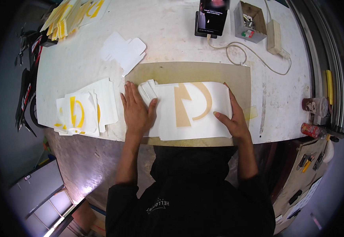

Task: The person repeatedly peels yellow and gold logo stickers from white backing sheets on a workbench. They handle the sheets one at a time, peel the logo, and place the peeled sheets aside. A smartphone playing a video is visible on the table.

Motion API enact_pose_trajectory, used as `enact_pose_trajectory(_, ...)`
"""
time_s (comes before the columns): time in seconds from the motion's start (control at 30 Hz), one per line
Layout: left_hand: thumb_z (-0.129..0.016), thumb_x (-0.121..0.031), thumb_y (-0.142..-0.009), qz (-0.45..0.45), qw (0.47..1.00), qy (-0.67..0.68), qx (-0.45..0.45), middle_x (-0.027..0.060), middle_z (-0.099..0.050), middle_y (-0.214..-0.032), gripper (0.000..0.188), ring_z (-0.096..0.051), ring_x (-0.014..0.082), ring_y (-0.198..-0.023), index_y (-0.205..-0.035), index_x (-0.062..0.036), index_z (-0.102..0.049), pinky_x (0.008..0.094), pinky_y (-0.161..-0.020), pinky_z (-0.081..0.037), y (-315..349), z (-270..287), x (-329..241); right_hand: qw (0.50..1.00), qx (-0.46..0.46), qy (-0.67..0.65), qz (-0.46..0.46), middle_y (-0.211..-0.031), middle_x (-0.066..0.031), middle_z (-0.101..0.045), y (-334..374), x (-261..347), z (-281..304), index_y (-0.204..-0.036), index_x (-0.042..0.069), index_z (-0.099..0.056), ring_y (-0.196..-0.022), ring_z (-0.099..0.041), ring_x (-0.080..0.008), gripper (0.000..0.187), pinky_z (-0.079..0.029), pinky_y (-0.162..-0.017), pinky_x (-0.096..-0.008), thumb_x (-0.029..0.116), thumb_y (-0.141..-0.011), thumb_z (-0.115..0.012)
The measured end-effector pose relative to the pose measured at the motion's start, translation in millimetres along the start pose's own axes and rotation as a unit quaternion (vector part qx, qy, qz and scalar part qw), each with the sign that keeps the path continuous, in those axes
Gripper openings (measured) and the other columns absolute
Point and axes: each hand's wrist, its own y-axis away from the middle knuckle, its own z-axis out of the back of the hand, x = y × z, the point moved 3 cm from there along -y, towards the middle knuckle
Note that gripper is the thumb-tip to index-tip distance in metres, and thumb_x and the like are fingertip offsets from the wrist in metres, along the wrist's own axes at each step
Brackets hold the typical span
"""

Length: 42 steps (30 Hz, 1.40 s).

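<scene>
A white sheet with a tan bolt-and-arc design lies in front of me, its right end curling up. My right hand grips that end, thumb on top and fingers around the far edge. My left hand rests flat at the sheet's left side, fingers stretched out and holding nothing. Just beside its thumb is a small folded white wad, perhaps paper or cloth. Under all this lies a tan translucent mat.
Left of the mat sits a stack of white sheets with yellow designs. White paper pieces lie farther back, near yellow-and-white bundles. A phone on a stand, cable, open box and power strip occupy the back right.
</scene>
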Motion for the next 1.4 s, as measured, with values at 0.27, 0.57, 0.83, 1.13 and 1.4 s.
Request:
enact_pose_trajectory(0.27, -0.07, -0.052, -0.094, -0.029, 0.998, 0.015, 0.046, 0.0376, -0.032, -0.16, 0.098, -0.032, 0.0554, -0.147, -0.156, 0.0123, -0.031, 0.0618, -0.121, -0.026, 51, 34, -90, 1.0, 0.001, -0.004, -0.002, -0.164, -0.0222, -0.039, -1, 1, 0, -0.164, -0.001, -0.027, -0.153, -0.036, -0.0322, 0.092, -0.025, -0.125, -0.0418, 0.018, -0.088, -0.076)
enact_pose_trajectory(0.57, -0.064, -0.046, -0.099, 0.025, 0.999, -0.017, -0.025, 0.0355, -0.032, -0.161, 0.089, -0.03, 0.0502, -0.151, -0.156, 0.0119, -0.028, 0.0615, -0.124, -0.021, 11, -2, -32, 1.0, 0.001, 0.002, -0.008, -0.164, -0.0225, -0.04, 0, 1, 2, -0.164, -0.001, -0.027, -0.152, -0.038, -0.0322, 0.091, -0.026, -0.125, -0.0415, 0.016, -0.089, -0.075)
enact_pose_trajectory(0.83, -0.058, -0.043, -0.104, 0.059, 0.997, 0.031, -0.033, 0.034, -0.038, -0.16, 0.075, -0.032, 0.0472, -0.152, -0.151, 0.0116, -0.038, 0.0564, -0.125, -0.025, -19, -2, 9, 1.0, -0.001, -0.014, -0.011, -0.164, -0.0218, -0.04, 0, 1, 1, -0.163, -0.002, -0.028, -0.152, -0.039, -0.0306, 0.09, -0.027, -0.124, -0.0409, 0.016, -0.089, -0.076)
enact_pose_trajectory(1.13, -0.064, -0.038, -0.103, 0.043, 0.997, 0.054, -0.034, 0.0338, -0.045, -0.155, 0.067, -0.039, 0.0467, -0.149, -0.147, 0.0102, -0.046, 0.0527, -0.123, -0.031, -12, 6, 7, 1.0, -0.005, -0.011, 0.011, -0.163, -0.022, -0.042, 0, -1, 1, -0.163, -0.003, -0.029, -0.151, -0.04, -0.0303, 0.09, -0.029, -0.124, -0.0402, 0.016, -0.089, -0.076)
enact_pose_trajectory(1.4, -0.069, -0.043, -0.098, -0.019, 0.999, -0.011, -0.044, 0.0348, -0.035, -0.16, 0.087, -0.031, 0.0482, -0.152, -0.153, 0.0134, -0.033, 0.0581, -0.126, -0.021, 14, 8, -32, 1.0, -0.009, 0.003, 0.003, -0.163, -0.0225, -0.041, 2, 0, 1, -0.163, -0.003, -0.029, -0.151, -0.039, -0.0309, 0.09, -0.028, -0.124, -0.0401, 0.016, -0.089, -0.076)
